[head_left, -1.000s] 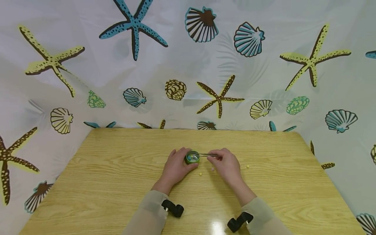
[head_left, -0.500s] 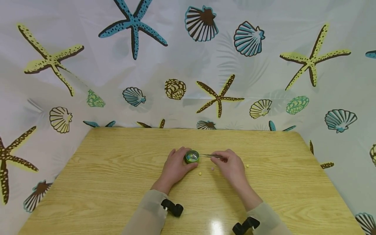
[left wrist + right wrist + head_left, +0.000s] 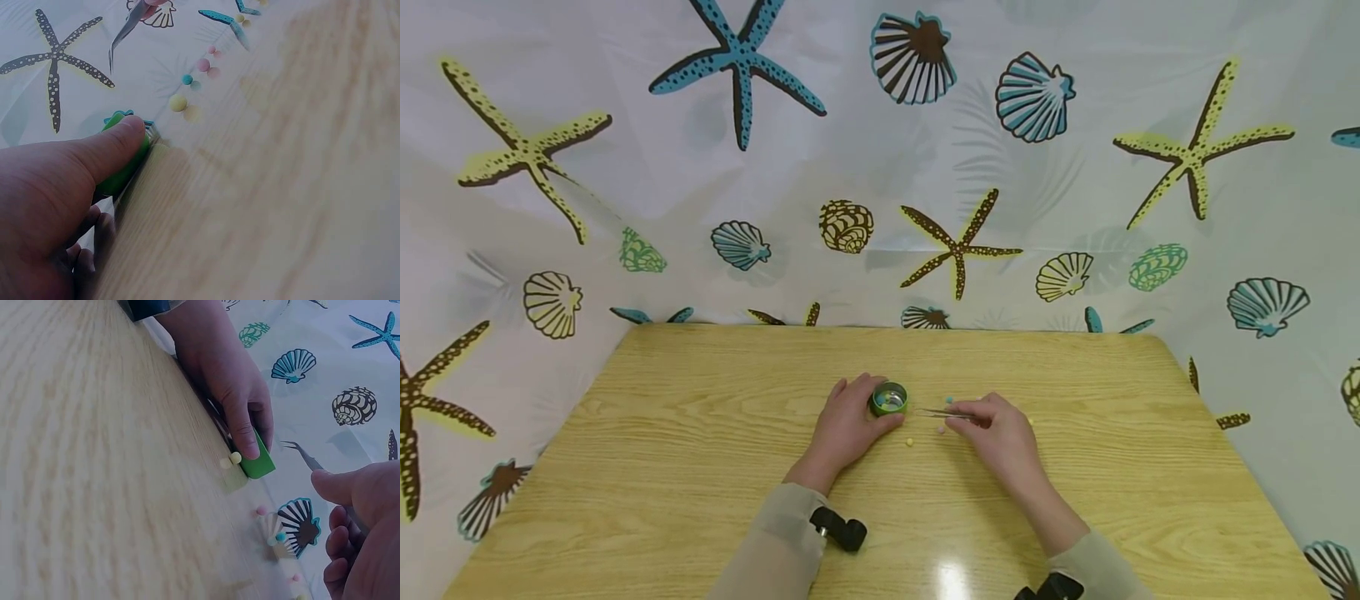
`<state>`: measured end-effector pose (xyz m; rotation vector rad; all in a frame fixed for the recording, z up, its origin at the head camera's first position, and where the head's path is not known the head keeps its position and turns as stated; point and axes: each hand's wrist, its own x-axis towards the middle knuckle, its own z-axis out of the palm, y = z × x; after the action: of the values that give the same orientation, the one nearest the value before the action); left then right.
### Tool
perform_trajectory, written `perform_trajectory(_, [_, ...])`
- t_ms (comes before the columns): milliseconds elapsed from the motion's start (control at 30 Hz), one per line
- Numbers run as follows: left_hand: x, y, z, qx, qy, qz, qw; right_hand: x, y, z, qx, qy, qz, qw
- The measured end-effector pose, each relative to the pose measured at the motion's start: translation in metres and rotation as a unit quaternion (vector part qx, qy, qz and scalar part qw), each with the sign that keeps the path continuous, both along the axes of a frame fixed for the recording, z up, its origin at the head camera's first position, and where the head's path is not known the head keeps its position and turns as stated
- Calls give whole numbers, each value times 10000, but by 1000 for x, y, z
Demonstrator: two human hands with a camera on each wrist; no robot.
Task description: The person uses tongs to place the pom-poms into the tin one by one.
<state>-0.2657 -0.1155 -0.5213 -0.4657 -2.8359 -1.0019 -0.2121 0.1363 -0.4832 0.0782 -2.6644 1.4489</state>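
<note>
My left hand (image 3: 846,425) grips a small round green tin (image 3: 890,410) on the table, thumb on the near side. Small blue and pale bits show inside the tin in the head view. In my right hand (image 3: 1003,437) I pinch metal tweezers (image 3: 943,412), their bent tips (image 3: 289,445) slightly apart with nothing visible between them. They point left toward the tin, a short way off its rim. Around my right hand lie small round beads: a yellow bead (image 3: 910,442), a pink bead (image 3: 941,430) and a teal bead (image 3: 949,400).
Another yellow bead (image 3: 1031,422) peeks out right of my right hand. The wooden table (image 3: 700,467) reaches back to a white curtain (image 3: 820,158) printed with starfish and shells, which also flanks both sides.
My right hand has drawn the tweezers right and slightly toward me, away from the tin. The teal bead now shows beside them. My left hand stays on the tin.
</note>
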Motion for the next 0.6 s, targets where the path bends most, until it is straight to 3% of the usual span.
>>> perform_trajectory(200, [0, 0, -1, 7, -12, 9, 10000, 8, 2, -3, -228, -245, 107, 9994])
perform_trajectory(600, [-1, 0, -1, -28, 7, 4, 10000, 14, 3, -15, -238, -289, 178, 9991])
